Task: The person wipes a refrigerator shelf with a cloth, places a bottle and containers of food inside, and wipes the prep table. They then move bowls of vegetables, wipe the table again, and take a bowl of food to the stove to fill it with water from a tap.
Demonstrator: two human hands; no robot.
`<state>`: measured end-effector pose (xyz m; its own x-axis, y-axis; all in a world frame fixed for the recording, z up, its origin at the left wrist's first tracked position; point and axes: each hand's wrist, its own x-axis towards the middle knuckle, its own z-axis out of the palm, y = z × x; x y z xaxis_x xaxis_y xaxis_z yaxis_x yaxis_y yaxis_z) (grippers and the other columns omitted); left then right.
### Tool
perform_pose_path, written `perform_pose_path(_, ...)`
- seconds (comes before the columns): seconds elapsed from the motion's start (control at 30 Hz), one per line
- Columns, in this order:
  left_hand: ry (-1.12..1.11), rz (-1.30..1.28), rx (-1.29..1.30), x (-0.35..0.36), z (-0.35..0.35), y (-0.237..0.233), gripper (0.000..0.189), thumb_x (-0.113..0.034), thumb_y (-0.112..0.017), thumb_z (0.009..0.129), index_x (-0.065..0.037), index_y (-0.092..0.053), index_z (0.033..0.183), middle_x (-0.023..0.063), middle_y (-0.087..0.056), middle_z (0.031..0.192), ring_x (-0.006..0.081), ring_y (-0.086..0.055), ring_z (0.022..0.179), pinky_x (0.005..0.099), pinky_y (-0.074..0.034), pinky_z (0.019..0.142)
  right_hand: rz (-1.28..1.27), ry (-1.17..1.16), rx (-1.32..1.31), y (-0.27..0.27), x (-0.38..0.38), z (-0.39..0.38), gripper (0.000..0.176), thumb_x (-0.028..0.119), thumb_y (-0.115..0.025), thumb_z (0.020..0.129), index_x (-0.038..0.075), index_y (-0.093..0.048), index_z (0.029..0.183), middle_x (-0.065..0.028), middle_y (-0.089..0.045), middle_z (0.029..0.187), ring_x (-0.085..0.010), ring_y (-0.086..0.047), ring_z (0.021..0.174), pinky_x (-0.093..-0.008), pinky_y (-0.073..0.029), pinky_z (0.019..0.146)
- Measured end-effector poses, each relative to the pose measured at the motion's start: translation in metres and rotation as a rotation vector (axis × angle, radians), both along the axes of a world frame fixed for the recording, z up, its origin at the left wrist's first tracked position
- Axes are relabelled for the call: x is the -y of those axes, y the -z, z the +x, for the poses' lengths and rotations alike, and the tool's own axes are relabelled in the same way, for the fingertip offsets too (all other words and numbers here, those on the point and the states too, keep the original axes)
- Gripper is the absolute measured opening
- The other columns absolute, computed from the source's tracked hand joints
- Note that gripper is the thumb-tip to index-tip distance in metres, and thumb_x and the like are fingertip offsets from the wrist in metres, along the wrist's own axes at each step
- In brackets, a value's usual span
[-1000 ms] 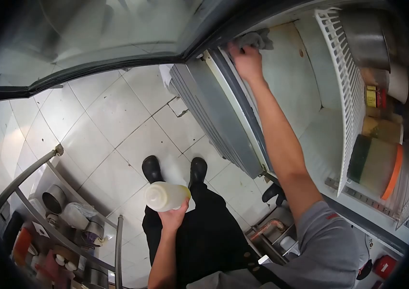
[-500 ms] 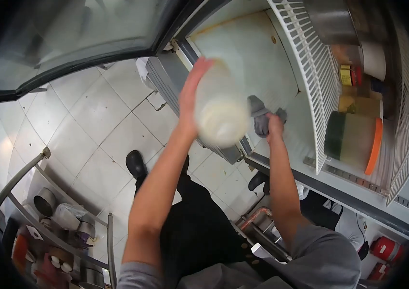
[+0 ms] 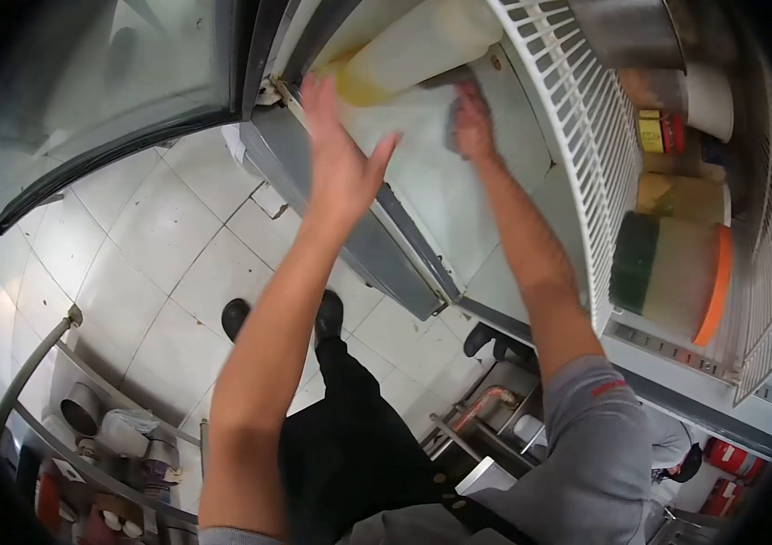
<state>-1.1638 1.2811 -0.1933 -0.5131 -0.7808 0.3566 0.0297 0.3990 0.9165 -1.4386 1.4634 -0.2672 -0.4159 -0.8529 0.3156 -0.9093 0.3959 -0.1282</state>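
My left hand [image 3: 341,159] is raised with fingers spread. Its fingertips touch the yellowish end of a translucent squeeze bottle [image 3: 418,41], which lies tilted on the white inner floor [image 3: 422,191] of an open refrigerator. The hand does not wrap around the bottle. Just right of the bottle, my right hand [image 3: 474,123] presses a grey cloth [image 3: 451,134] against that same floor. The cloth is mostly hidden under the hand and blurred.
A white wire shelf [image 3: 577,127] stands to the right, holding an orange-lidded container [image 3: 672,272], small cans [image 3: 654,132] and a white cup [image 3: 711,100]. The glass door [image 3: 86,82] is open at left. A metal rack [image 3: 86,418] with pots sits low left on the tiled floor [image 3: 186,263].
My left hand lifted the bottle from waist height into the refrigerator and opened off it. My right hand slid the cloth back toward the far end of the floor.
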Motion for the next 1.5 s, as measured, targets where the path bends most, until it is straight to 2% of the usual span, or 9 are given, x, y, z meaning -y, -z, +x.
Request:
perform_pose_path(0.13, 0.130, 0.223, 0.323, -0.038, 0.195, 0.007, 0.064, -0.002, -0.062, 0.076, 0.000, -0.030, 0.131, 0.0189, -0.028, 0.139, 0.0301, -0.033, 0.126, 0.0407, -0.032, 0.100, 0.835, 0.623, -0.507, 0.028, -0.140, -0.099, 0.037, 0.017, -0.041, 0.087, 0.003, -0.048, 0.121, -0.0146, -0.045, 0.128, -0.0272, -0.044, 0.116, -0.0357, -0.035, 0.096)
perform_pose_path(0.23, 0.141, 0.305, 0.907, -0.094, 0.336, 0.025, 0.048, -0.004, -0.061, 0.074, 0.003, -0.041, 0.117, 0.0266, -0.029, 0.134, 0.0416, -0.030, 0.125, 0.0462, -0.030, 0.100, 1.171, 0.807, -0.027, -0.034, -0.134, -0.023, 0.039, 0.022, -0.047, 0.083, -0.001, -0.052, 0.114, -0.0187, -0.057, 0.110, -0.0317, -0.056, 0.100, -0.0383, -0.042, 0.088)
perform_pose_path(0.3, 0.191, 0.353, 1.351, -0.137, 0.400, 0.037, 0.045, -0.008, -0.060, 0.076, 0.005, -0.042, 0.115, 0.0281, -0.030, 0.131, 0.0433, -0.033, 0.121, 0.0453, -0.032, 0.099, 0.800, 0.907, -0.077, -0.009, -0.153, -0.022, 0.041, 0.017, -0.046, 0.081, -0.001, -0.048, 0.118, -0.0190, -0.056, 0.113, -0.0321, -0.053, 0.105, -0.0366, -0.041, 0.090)
perform_pose_path(0.4, 0.017, 0.546, 1.025, -0.145, 0.420, 0.055, 0.038, -0.010, -0.058, 0.078, 0.006, -0.045, 0.110, 0.0282, -0.033, 0.128, 0.0437, -0.037, 0.116, 0.0446, -0.034, 0.097, -0.034, 0.798, -0.220, -0.013, -0.098, 0.027, 0.056, 0.009, -0.049, 0.074, 0.002, -0.039, 0.129, -0.0176, -0.052, 0.119, -0.0384, -0.049, 0.108, -0.0398, -0.038, 0.094)
perform_pose_path(0.67, -0.055, 0.539, 1.027, -0.148, 0.441, 0.058, 0.025, -0.006, -0.054, 0.078, 0.007, -0.048, 0.099, 0.0286, -0.039, 0.122, 0.0427, -0.042, 0.111, 0.0419, -0.036, 0.095, 0.370, 0.729, 0.558, -0.012, -0.103, 0.003, 0.053, 0.012, -0.051, 0.077, -0.005, -0.038, 0.126, -0.0138, -0.054, 0.120, -0.0288, -0.050, 0.111, -0.0322, -0.040, 0.093)
perform_pose_path(0.9, 0.105, 0.379, 1.091, -0.166, 0.415, 0.052, 0.025, -0.003, -0.051, 0.078, 0.008, -0.048, 0.099, 0.0298, -0.041, 0.121, 0.0431, -0.042, 0.111, 0.0430, -0.036, 0.095, -0.094, 0.133, 0.474, -0.032, 0.055, 0.195, 0.053, 0.005, -0.048, 0.075, 0.005, -0.043, 0.128, -0.0175, -0.041, 0.132, -0.0301, -0.039, 0.124, -0.0324, -0.028, 0.103)
perform_pose_path(1.17, -0.023, 0.443, 0.990, -0.195, 0.442, 0.056, 0.017, -0.004, -0.048, 0.078, 0.006, -0.051, 0.092, 0.0275, -0.042, 0.121, 0.0419, -0.044, 0.109, 0.0423, -0.037, 0.094, 0.613, 1.038, 0.112, -0.025, -0.089, 0.202, 0.056, 0.025, -0.050, 0.075, -0.015, -0.042, 0.113, -0.0257, -0.038, 0.128, -0.0384, -0.033, 0.119, -0.0477, -0.020, 0.102)
perform_pose_path(1.33, -0.036, 0.323, 1.100, -0.216, 0.426, 0.032, 0.017, -0.006, -0.049, 0.077, 0.004, -0.053, 0.091, 0.0253, -0.046, 0.119, 0.0404, -0.049, 0.102, 0.0439, -0.042, 0.087, 0.272, 0.480, 0.670, -0.122, 0.037, 0.278, 0.044, 0.010, -0.058, 0.070, -0.003, -0.048, 0.111, -0.0207, -0.053, 0.110, -0.0358, -0.051, 0.102, -0.0404, -0.039, 0.092)
perform_pose_path(1.5, -0.051, 0.272, 1.151, -0.243, 0.432, 0.034, 0.017, -0.006, -0.049, 0.077, 0.004, -0.053, 0.091, 0.0233, -0.047, 0.118, 0.0387, -0.050, 0.102, 0.0442, -0.043, 0.085, 0.025, -0.293, 0.084, -0.036, 0.149, 0.275, 0.043, 0.001, -0.045, 0.076, -0.006, -0.043, 0.119, -0.0228, -0.043, 0.122, -0.0382, -0.037, 0.117, -0.0430, -0.032, 0.098)
